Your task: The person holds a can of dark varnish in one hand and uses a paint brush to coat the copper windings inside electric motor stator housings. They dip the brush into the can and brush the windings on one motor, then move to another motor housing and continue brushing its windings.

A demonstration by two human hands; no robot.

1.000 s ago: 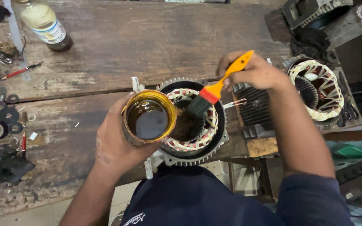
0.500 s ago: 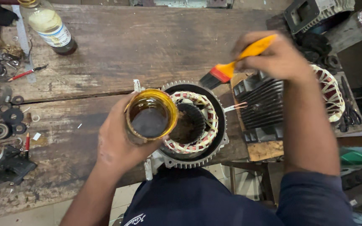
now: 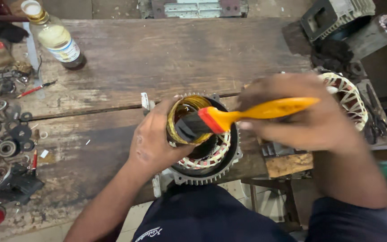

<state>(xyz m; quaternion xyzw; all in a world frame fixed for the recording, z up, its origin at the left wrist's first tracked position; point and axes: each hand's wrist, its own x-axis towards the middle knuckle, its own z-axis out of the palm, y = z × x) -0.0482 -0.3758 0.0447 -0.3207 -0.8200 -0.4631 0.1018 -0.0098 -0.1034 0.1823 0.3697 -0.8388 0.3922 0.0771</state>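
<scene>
My left hand [image 3: 154, 140] grips a small round tin [image 3: 187, 120] of dark amber liquid, held over a motor stator [image 3: 211, 161] with red-and-white windings at the bench's near edge. My right hand [image 3: 305, 118] holds a paintbrush [image 3: 247, 114] with an orange handle and red ferrule. Its dark bristles dip into the mouth of the tin. The tin and brush hide most of the stator's bore.
A worn wooden bench [image 3: 157, 58] carries a bottle of pale liquid [image 3: 54, 36] at the far left. Washers, bearings and small parts [image 3: 5, 139] lie along the left edge. A second wound stator [image 3: 348, 98] and motor housings [image 3: 337, 22] sit at the right.
My right hand swung the brush from the stator windings out to the right, then back left into the tin. The left hand kept the tin over the stator.
</scene>
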